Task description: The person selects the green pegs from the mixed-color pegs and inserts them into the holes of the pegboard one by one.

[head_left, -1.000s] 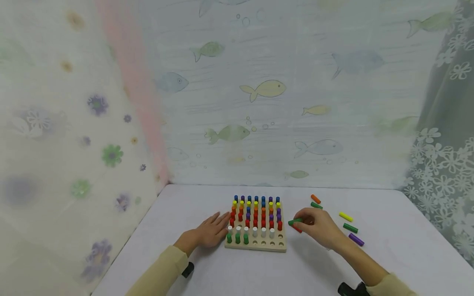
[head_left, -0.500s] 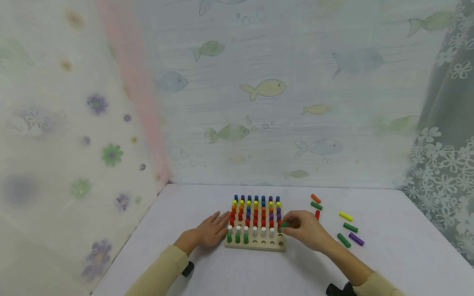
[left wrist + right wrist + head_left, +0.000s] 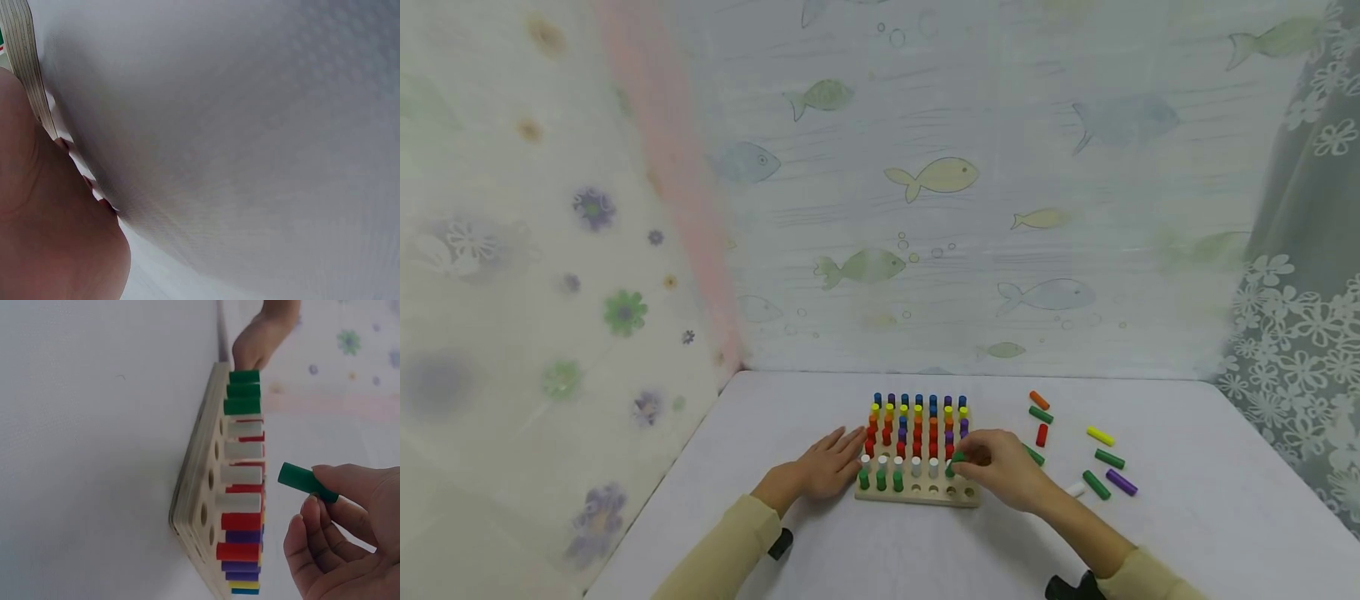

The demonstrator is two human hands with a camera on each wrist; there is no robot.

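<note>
Right hand (image 3: pixel 1002 468) has shifted left since half a second ago, from the board's right edge to over its near-right part, carrying a green peg (image 3: pixel 300 478). Thumb and fingertips are pinched together on one end of that peg; remaining fingers loosely curled. Peg is tilted, free end toward the board, held above the board and clear of it in the right wrist view.

Left hand (image 3: pixel 829 468) lies flat, fingers extended, at the left side of the pegboard (image 3: pixel 917 500); same pose as earlier.

Front row has three green pegs (image 3: pixel 882 481) upright at left, holes to their right; white pegs (image 3: pixel 916 468) stand in the row behind, then red, orange, yellow, blue and purple further back.

Loose on the surface (image 3: pixel 1000 558), right of the board: orange peg (image 3: pixel 1039 400), red peg (image 3: pixel 1042 435), yellow peg (image 3: pixel 1101 436), purple peg (image 3: pixel 1122 482), several green ones. One loose green peg (image 3: pixel 1034 455) and a white peg (image 3: pixel 1076 489), both hidden half a second ago, now show partly past the right hand.
</note>
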